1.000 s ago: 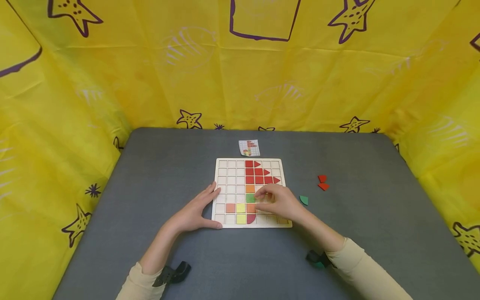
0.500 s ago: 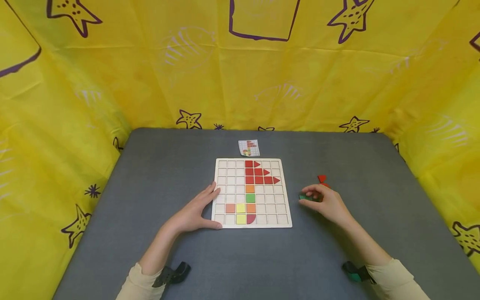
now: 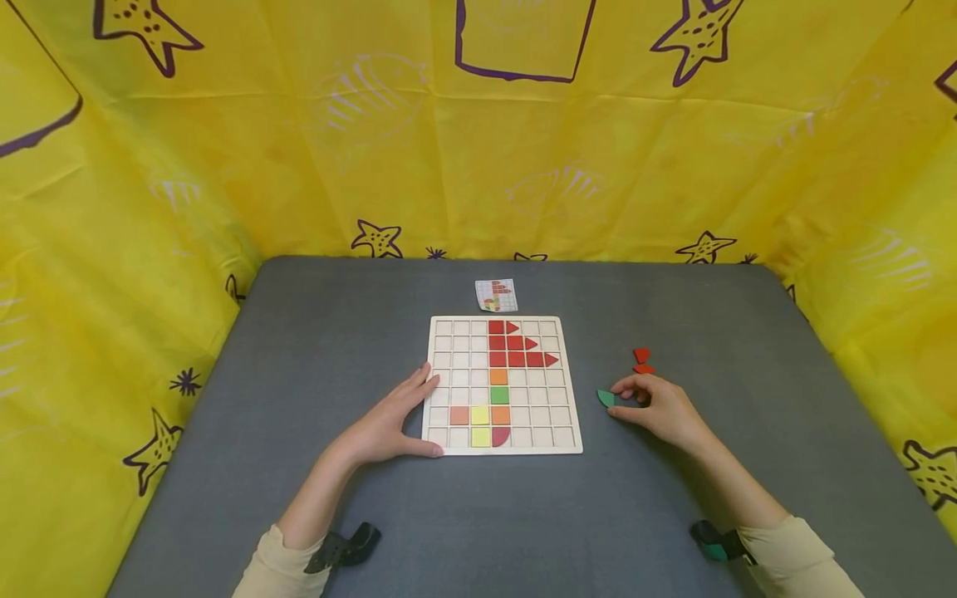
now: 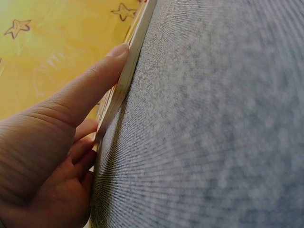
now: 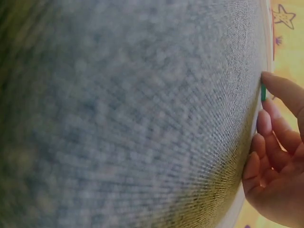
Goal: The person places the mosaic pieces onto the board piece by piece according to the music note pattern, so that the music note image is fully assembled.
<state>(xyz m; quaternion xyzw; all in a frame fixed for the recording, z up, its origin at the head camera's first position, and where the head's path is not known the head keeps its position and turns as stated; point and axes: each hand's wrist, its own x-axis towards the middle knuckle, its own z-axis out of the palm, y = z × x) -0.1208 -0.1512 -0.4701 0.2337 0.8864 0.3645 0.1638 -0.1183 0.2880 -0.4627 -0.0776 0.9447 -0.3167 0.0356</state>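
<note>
In the head view, my left hand [image 3: 391, 418] rests on the left edge of a wooden grid board [image 3: 538, 432], its fingers stretched out and its thumb at the near corner. The left wrist view shows that thumb against the board's side [image 4: 128, 78]. To the right of the board, my right hand [image 3: 665, 409] pinches a green quarter-circle tile [image 3: 606, 398] between thumb and fingers, low on the table. In the right wrist view only a thin green edge of the tile [image 5: 263, 92] shows. Red, orange, yellow and green tiles lie in the board's cells.
Two red tiles [image 3: 642, 362] lie just beyond my right hand. A small pattern card [image 3: 497, 295] lies behind the board on the grey table [image 3: 336, 332]. Yellow printed cloth [image 3: 478, 166] hangs around the table's back and sides.
My right hand has left the board and moved right to the green quarter-circle tile. The left hand has stayed at the board's edge.
</note>
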